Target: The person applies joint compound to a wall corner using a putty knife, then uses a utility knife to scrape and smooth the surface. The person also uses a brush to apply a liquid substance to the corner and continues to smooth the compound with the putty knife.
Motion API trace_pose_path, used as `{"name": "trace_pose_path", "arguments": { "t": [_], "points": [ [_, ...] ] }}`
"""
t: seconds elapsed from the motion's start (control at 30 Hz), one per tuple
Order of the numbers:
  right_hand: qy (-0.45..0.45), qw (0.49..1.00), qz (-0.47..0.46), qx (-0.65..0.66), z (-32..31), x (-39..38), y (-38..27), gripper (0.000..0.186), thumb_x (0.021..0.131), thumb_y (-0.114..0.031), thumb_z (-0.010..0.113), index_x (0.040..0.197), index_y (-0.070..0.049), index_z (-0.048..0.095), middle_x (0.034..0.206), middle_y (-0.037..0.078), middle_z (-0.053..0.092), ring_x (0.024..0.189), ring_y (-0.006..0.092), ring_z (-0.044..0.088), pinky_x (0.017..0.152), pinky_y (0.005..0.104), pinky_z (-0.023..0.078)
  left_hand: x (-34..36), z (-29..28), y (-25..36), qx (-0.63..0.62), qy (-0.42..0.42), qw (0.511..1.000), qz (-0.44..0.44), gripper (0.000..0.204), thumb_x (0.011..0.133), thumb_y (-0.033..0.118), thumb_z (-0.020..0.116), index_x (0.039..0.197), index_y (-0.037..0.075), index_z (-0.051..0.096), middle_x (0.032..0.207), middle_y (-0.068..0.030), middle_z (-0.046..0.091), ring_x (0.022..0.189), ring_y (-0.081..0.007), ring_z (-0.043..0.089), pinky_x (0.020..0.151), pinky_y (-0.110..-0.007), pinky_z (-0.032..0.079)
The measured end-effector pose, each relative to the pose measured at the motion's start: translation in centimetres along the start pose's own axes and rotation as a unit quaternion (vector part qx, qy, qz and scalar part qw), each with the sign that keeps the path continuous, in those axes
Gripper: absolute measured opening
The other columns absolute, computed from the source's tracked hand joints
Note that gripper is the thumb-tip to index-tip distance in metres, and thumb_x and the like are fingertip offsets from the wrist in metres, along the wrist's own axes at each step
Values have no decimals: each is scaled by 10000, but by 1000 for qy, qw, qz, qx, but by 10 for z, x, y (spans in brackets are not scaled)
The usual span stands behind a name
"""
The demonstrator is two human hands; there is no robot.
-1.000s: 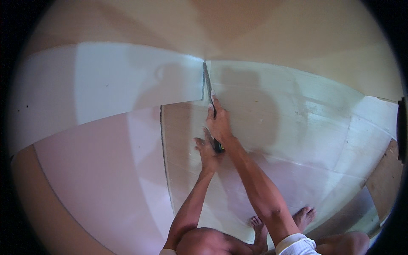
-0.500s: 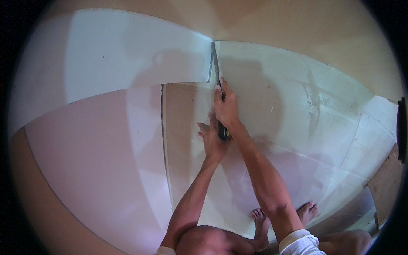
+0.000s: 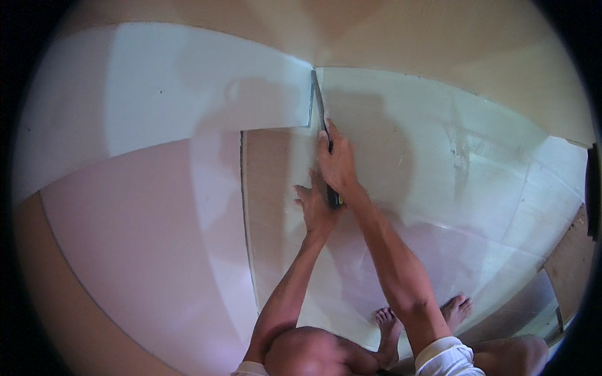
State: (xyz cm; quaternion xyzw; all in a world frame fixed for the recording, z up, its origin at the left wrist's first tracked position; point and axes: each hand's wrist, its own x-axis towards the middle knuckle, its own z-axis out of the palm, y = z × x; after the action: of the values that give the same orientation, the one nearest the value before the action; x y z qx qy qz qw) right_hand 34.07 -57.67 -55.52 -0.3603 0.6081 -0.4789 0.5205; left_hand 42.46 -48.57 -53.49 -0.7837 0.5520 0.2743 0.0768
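A long tool with a narrow grey blade [image 3: 319, 97] and a black handle with a yellow mark lies along the right-hand end of a white panel [image 3: 207, 81]. Its exact kind is unclear. My right hand [image 3: 338, 164] is closed around it, with the index finger stretched forward along the blade. Close below, my left hand [image 3: 318, 210] rests against the handle's rear end, its fingers spread out to the left. The blade's far tip reaches the corner where the panel meets the tan wall. My right hand hides much of the handle.
Pale tiles [image 3: 426, 188] with smudges and scratches spread to the right. A pinkish-white panel [image 3: 138, 238] with a dark edge stands at the left. Across the back runs a tan wall [image 3: 389, 37]. A brown board [image 3: 567, 260] lies at the far right; my bare feet [image 3: 389, 323] are below.
The whole scene sits slightly lower in the picture. Both hands keep nearly the same places at the tool, and the blade still lies along the panel's end.
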Motion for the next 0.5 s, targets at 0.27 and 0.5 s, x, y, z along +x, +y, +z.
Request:
{"name": "trace_pose_path", "arguments": {
  "t": [0.27,0.5],
  "points": [
    [-67,995,72,12,-7,-3,-12,471,963,-114,447,1401,55,404,636,281,573,569,398,631,608,459,502,-2,5,-8,-18,1,1000,18,1158,685,254,851,1520,10,86,1453,-415,209,1360,-626,90,1082,-715,130],
    [-25,999,27,22,3,-4,2,461,955,-107,462,1376,76,425,655,299,563,581,406,613,589,453,477,-2,12,-11,-10,20,999,37,1118,699,195,831,1526,53,91,1518,-302,209,1362,-621,88,1100,-696,126]
  ]
}}
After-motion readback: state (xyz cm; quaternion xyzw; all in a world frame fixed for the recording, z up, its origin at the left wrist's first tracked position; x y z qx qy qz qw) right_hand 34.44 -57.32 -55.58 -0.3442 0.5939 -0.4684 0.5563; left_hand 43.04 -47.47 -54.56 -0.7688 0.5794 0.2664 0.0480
